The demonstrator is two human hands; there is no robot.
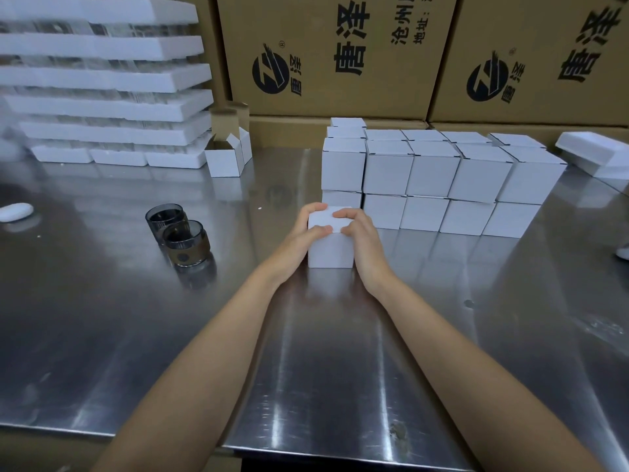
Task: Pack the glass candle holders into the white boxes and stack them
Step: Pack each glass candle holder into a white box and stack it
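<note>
- Your left hand (308, 229) grips the closed white box (331, 250) from its left side. The fingers curl over the far top edge and the thumb lies across the near edge of the lid.
- Your right hand (362, 235) grips the same box from the right. Its fingers curl onto the lid, with the fingertips close to those of your left hand.
- The box stands upright on the steel table (340, 369), lid shut, just in front of the left end of the stack of white boxes (432, 172). You cannot tell whether it touches the box behind it.
- That stack shows two tiers along its front row. More boxes rise behind, highest at the rear left.
- Two dark glass candle holders (177, 233) stand upright and unpacked on the table to your left, well apart from the box you hold. The nearer one overlaps the farther, so contact between them cannot be told.
- Two open white boxes (226, 158) stand farther back with their flaps up, just beside the foam trays (102, 80).
- Those trays are piled in layers at the far left, with blurred glassware between them.
- Brown cartons (333, 52) with black print line the back of the table.
- A small white oval object (15, 211) lies at the left edge.
- Another foam tray (599, 151) lies at the far right.
</note>
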